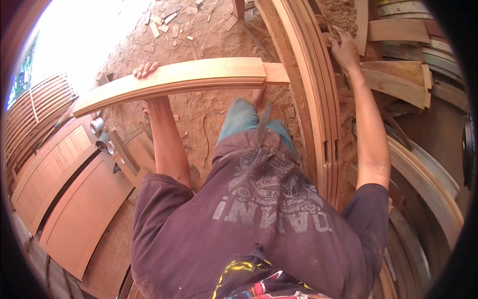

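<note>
A pale wooden rail (199,75) with a moulded edge lies crosswise in front of me. Its narrower right end, a tenon, meets the side of the upright moulded boards (311,84). My left hand (146,70) is closed round the rail left of its middle, fingertips over the far edge and forearm passing beneath. Beyond the boards, on their right side, my right hand (344,51) is reached forward with bent fingers by their far part. What those fingers grip is too small and partly hidden to tell.
Wooden panels (87,214) and a slatted frame (40,104) lie at the left, beside small cans (103,142). Offcuts (162,22) litter the dirt floor ahead. Curved wooden pieces (398,77) are stacked along the right, with shavings (341,15) at the far right.
</note>
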`<state>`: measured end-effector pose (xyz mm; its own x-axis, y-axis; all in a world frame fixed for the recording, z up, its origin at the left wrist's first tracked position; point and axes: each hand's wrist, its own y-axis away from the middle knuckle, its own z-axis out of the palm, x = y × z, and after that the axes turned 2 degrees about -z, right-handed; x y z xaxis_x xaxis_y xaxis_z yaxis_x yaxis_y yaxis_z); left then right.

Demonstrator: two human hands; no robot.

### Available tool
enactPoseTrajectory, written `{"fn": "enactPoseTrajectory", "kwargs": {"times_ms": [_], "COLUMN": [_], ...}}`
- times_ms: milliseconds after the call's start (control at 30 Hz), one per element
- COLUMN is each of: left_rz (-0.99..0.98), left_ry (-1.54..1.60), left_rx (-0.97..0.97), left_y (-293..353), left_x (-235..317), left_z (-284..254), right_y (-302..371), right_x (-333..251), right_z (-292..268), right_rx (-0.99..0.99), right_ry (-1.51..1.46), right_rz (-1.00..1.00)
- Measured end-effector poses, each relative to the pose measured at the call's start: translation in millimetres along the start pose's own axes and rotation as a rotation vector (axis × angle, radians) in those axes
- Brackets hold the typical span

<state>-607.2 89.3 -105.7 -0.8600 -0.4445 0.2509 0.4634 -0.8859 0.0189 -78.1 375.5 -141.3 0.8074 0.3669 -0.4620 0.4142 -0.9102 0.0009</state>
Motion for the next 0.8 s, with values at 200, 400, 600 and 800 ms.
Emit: {"fn": "enactPoseTrajectory", "kwargs": {"times_ms": [200, 400, 600, 800], "left_rz": [0.051, 0.08, 0.094, 0.093], "left_ry": [0.211, 0.288, 0.353, 0.321], "left_rx": [0.193, 0.312, 0.442, 0.345], "left_y": [19, 49, 56, 32], "left_x": [6, -1, -12, -25], "left_z": [-39, -68, -70, -46], "right_y": [-78, -96, -112, -112], "right_x": [8, -7, -3, 3], "right_z": [20, 18, 18, -7], "right_rx": [-0.274, -0.295, -0.414, -0.193], "right_ry": [0.107, 0.29, 0.44, 0.407], "right_rz": [-0.092, -0.099, -0.257, -0.457]}}
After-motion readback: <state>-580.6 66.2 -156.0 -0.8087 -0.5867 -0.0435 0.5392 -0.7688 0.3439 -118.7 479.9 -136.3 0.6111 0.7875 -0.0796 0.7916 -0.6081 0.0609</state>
